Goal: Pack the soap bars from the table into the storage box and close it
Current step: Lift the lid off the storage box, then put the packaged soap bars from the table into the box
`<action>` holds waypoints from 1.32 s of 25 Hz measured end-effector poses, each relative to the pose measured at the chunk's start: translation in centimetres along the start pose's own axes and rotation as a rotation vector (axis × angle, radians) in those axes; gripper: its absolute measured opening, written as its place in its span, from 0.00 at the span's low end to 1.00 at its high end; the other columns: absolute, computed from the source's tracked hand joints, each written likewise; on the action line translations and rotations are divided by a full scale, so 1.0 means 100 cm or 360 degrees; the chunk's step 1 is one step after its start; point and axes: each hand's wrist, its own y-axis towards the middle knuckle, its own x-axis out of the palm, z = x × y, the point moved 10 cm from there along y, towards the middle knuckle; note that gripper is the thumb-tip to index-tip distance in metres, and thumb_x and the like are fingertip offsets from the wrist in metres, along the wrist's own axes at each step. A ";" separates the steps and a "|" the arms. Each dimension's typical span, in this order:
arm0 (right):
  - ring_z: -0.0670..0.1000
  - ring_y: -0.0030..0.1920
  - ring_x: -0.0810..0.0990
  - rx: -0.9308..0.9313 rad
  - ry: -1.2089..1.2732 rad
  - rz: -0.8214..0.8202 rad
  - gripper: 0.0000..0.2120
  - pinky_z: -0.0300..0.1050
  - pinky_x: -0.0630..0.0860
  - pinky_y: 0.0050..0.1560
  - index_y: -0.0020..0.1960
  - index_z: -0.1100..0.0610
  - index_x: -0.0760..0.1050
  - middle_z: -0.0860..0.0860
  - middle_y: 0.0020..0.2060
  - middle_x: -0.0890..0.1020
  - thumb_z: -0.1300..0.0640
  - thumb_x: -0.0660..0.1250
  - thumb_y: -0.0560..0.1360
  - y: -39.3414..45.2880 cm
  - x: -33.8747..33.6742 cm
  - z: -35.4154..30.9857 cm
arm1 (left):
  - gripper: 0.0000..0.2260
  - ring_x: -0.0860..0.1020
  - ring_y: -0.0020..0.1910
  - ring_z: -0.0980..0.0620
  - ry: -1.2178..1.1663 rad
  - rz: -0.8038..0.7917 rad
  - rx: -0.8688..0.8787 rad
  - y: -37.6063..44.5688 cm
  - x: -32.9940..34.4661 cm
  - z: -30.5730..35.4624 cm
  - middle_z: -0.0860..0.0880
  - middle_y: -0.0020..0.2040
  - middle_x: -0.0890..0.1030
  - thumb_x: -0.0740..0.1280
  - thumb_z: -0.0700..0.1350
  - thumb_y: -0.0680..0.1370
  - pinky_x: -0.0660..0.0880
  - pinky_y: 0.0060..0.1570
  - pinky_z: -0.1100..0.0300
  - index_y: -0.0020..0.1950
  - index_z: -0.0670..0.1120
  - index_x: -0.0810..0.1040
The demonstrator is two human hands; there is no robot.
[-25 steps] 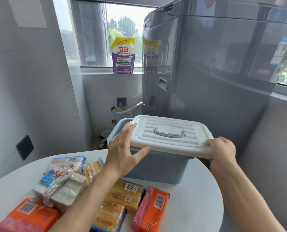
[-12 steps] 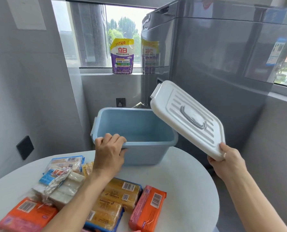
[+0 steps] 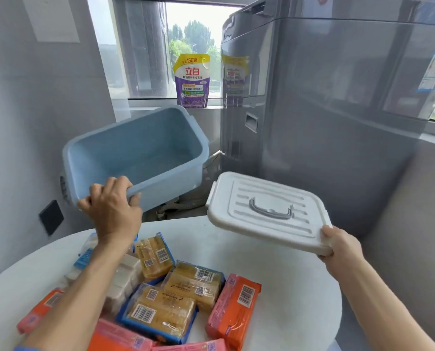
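The left hand (image 3: 111, 211) had its grip closed on the near rim of the blue storage box (image 3: 135, 158), which hung tilted in the air at centre-left of the frame, its open, empty inside facing the camera, clear of the white round desk (image 3: 287, 287). The right hand (image 3: 339, 245) pinched the near right corner of the white lid (image 3: 267, 211), holding it nearly flat at centre-right, grey handle (image 3: 270, 211) up, apart from the box. The soap bars lay heaped on the desk in the lower left: yellow packs (image 3: 193, 282), orange packs (image 3: 232, 310) and white bars (image 3: 125, 279), partly under the left forearm. A purple detergent pouch (image 3: 192, 81) stood on the windowsill beside the grey washing machine (image 3: 325, 110).
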 end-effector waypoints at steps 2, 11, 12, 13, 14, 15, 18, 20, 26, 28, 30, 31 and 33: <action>0.54 0.34 0.74 -0.0095 -0.0259 0.0047 0.11 0.44 0.69 0.32 0.58 0.61 0.76 0.56 0.40 0.78 0.64 0.62 0.77 0.000 0.005 0.011 | 0.11 0.71 0.42 0.41 -0.0042 -0.0068 0.0150 -0.010 0.005 0.023 0.45 0.38 0.78 0.74 0.36 0.66 0.56 0.41 0.51 0.39 0.44 0.73; 0.64 0.70 0.66 -0.0303 -0.1173 0.0247 0.33 0.59 0.64 0.66 0.77 0.55 0.55 0.57 0.75 0.62 0.63 0.60 0.74 -0.019 0.028 0.011 | 0.13 0.74 0.40 0.46 -0.0408 -0.0355 0.0695 -0.040 0.019 0.116 0.54 0.38 0.77 0.78 0.44 0.66 0.52 0.40 0.56 0.40 0.50 0.74; 0.62 0.71 0.65 -0.0504 -0.1098 0.0176 0.35 0.59 0.63 0.68 0.78 0.53 0.53 0.54 0.76 0.60 0.65 0.59 0.73 -0.026 0.035 -0.010 | 0.13 0.74 0.41 0.46 -0.0451 -0.0397 0.0743 -0.045 0.022 0.124 0.55 0.39 0.78 0.78 0.45 0.65 0.52 0.41 0.57 0.41 0.50 0.75; 0.59 0.71 0.65 -0.0695 -0.0951 0.0067 0.37 0.56 0.64 0.69 0.78 0.51 0.53 0.52 0.77 0.60 0.67 0.58 0.72 -0.036 0.041 -0.030 | 0.13 0.74 0.42 0.46 -0.0483 -0.0437 0.0789 -0.050 0.027 0.133 0.54 0.39 0.78 0.78 0.45 0.65 0.53 0.41 0.57 0.42 0.50 0.75; 0.55 0.70 0.67 -0.0875 -0.0804 -0.0035 0.39 0.53 0.66 0.68 0.77 0.48 0.54 0.50 0.77 0.61 0.70 0.56 0.70 -0.048 0.045 -0.050 | 0.13 0.74 0.42 0.46 -0.0503 -0.0470 0.0821 -0.056 0.031 0.142 0.54 0.40 0.79 0.79 0.46 0.65 0.53 0.42 0.57 0.42 0.50 0.76; 0.51 0.67 0.70 -0.1042 -0.0735 -0.0120 0.39 0.50 0.69 0.65 0.76 0.45 0.57 0.47 0.75 0.63 0.71 0.56 0.69 -0.061 0.048 -0.068 | 0.13 0.75 0.43 0.45 -0.0517 -0.0513 0.0838 -0.063 0.037 0.151 0.54 0.40 0.79 0.79 0.46 0.65 0.53 0.44 0.57 0.43 0.50 0.77; 0.50 0.61 0.75 -0.1114 -0.0629 -0.0398 0.30 0.50 0.73 0.59 0.64 0.43 0.74 0.47 0.66 0.76 0.66 0.58 0.67 -0.078 0.056 -0.086 | 0.12 0.76 0.50 0.44 -0.0595 -0.0616 0.0804 -0.078 0.051 0.167 0.52 0.46 0.81 0.78 0.47 0.66 0.59 0.57 0.50 0.47 0.50 0.81; 0.53 0.61 0.76 -0.0955 -0.0648 -0.0453 0.20 0.52 0.72 0.61 0.56 0.47 0.80 0.51 0.60 0.80 0.59 0.59 0.69 -0.072 0.055 -0.077 | 0.20 0.70 0.64 0.45 -0.0692 -0.0646 0.0743 -0.079 0.056 0.164 0.50 0.61 0.78 0.75 0.51 0.67 0.54 0.69 0.41 0.59 0.53 0.80; 0.52 0.59 0.75 -0.0640 -0.0866 -0.0227 0.31 0.53 0.70 0.61 0.71 0.44 0.66 0.45 0.62 0.72 0.41 0.67 0.69 -0.041 0.035 -0.059 | 0.22 0.71 0.65 0.50 -0.1710 -0.1204 -0.0921 -0.089 0.106 0.088 0.49 0.72 0.69 0.58 0.60 0.79 0.71 0.56 0.52 0.73 0.61 0.63; 0.55 0.59 0.76 -0.0268 -0.0818 -0.0254 0.35 0.53 0.69 0.56 0.69 0.47 0.68 0.47 0.57 0.76 0.32 0.63 0.66 -0.025 0.028 -0.037 | 0.21 0.76 0.60 0.47 -0.1749 -0.1295 -0.0958 -0.098 0.111 0.092 0.50 0.66 0.75 0.59 0.61 0.79 0.76 0.51 0.51 0.71 0.60 0.65; 0.56 0.54 0.80 -0.0050 -0.0750 -0.0283 0.35 0.55 0.72 0.53 0.59 0.48 0.75 0.49 0.51 0.81 0.25 0.60 0.62 -0.018 0.022 -0.025 | 0.21 0.78 0.58 0.48 -0.1789 -0.1257 -0.0916 -0.097 0.110 0.098 0.51 0.63 0.77 0.62 0.61 0.78 0.77 0.48 0.52 0.70 0.60 0.66; 0.56 0.52 0.81 -0.0041 -0.0733 -0.0291 0.37 0.56 0.73 0.55 0.57 0.47 0.77 0.50 0.50 0.83 0.22 0.59 0.60 -0.016 0.019 -0.024 | 0.22 0.78 0.57 0.48 -0.1806 -0.1273 -0.0912 -0.099 0.112 0.102 0.51 0.62 0.77 0.62 0.61 0.77 0.77 0.46 0.54 0.70 0.60 0.66; 0.55 0.52 0.82 -0.0069 -0.0746 -0.0304 0.41 0.59 0.72 0.60 0.58 0.46 0.78 0.51 0.52 0.84 0.19 0.58 0.57 -0.010 0.017 -0.025 | 0.24 0.78 0.57 0.50 -0.1824 -0.1310 -0.0936 -0.105 0.117 0.106 0.52 0.62 0.77 0.62 0.64 0.75 0.76 0.45 0.55 0.70 0.60 0.66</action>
